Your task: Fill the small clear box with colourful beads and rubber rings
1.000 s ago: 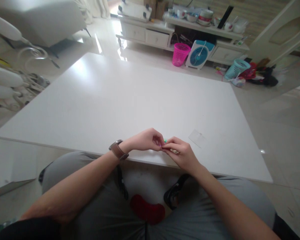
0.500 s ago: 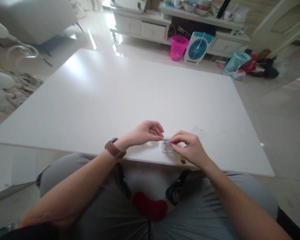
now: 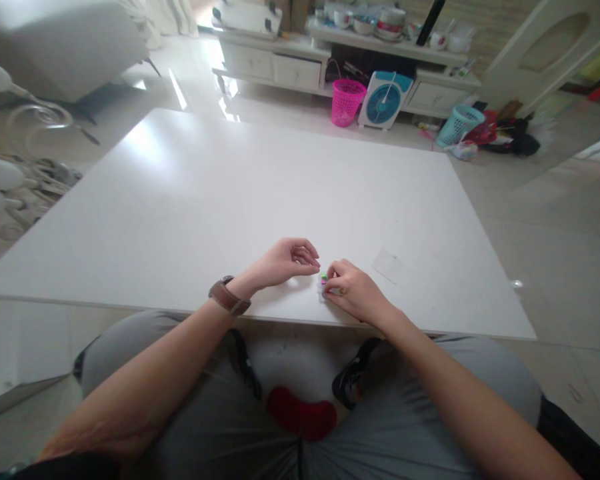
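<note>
A small clear plastic box [image 3: 321, 293] holding bright green and pink bits stands near the table's front edge. Over its right side, my right hand [image 3: 357, 288] has its fingertips pinched together at the coloured bits; what lies between them is too small and covered to name. My left hand [image 3: 293, 259], a brown-strapped watch on its wrist, hovers just left of the box. Its fingers are loosely bent, with a gap to the thumb, and hold nothing. To the right lies a thin transparent plastic piece [image 3: 387, 265], flat on the table.
The white table [image 3: 250, 180] stretches away in front of me, its near edge by my knees. On the floor beyond stand a pink basket [image 3: 347, 103], a blue-and-white fan [image 3: 384, 100] and a light blue basket [image 3: 460, 125]. A low cabinet [image 3: 297, 72] is behind them.
My right hand has moved left and down over the box, covering more of it and the small yellow figure seen before. The transparent piece shows fully now. My left hand is slightly farther left.
</note>
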Demonstrator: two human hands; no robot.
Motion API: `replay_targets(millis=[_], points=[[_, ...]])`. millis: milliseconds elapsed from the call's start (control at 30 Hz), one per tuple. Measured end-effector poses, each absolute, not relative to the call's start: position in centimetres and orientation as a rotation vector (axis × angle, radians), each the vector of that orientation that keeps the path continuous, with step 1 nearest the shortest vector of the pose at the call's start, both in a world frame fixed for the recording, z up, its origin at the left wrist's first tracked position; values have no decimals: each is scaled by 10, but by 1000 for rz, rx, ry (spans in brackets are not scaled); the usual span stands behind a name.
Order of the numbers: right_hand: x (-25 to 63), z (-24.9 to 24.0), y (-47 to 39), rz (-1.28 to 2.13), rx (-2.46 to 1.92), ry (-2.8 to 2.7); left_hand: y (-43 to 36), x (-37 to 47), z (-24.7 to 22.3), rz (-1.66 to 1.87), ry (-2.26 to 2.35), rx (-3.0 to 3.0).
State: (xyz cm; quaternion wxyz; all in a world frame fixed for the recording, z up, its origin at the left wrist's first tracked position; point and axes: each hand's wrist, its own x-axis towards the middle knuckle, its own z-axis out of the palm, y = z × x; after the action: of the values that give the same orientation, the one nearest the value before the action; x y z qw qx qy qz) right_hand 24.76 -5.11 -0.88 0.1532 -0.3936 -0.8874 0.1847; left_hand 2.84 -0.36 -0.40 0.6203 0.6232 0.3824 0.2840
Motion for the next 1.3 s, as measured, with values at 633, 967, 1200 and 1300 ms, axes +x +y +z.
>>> replay_targets(millis=[633, 967, 1200, 1300], points=[[253, 3, -51, 495, -1195, -2397, -9, 28, 6, 602, 872, 1372], [248, 8, -59, 620, -1092, -2144, -12, 32, 3, 549, 753, 1311], [247, 0, -60, 588, -1066, -2184, -16, 34, 0, 507, 756, 1276], [248, 2, -60, 591, -1077, -2227, -17, 34, 0, 485, 721, 1262]])
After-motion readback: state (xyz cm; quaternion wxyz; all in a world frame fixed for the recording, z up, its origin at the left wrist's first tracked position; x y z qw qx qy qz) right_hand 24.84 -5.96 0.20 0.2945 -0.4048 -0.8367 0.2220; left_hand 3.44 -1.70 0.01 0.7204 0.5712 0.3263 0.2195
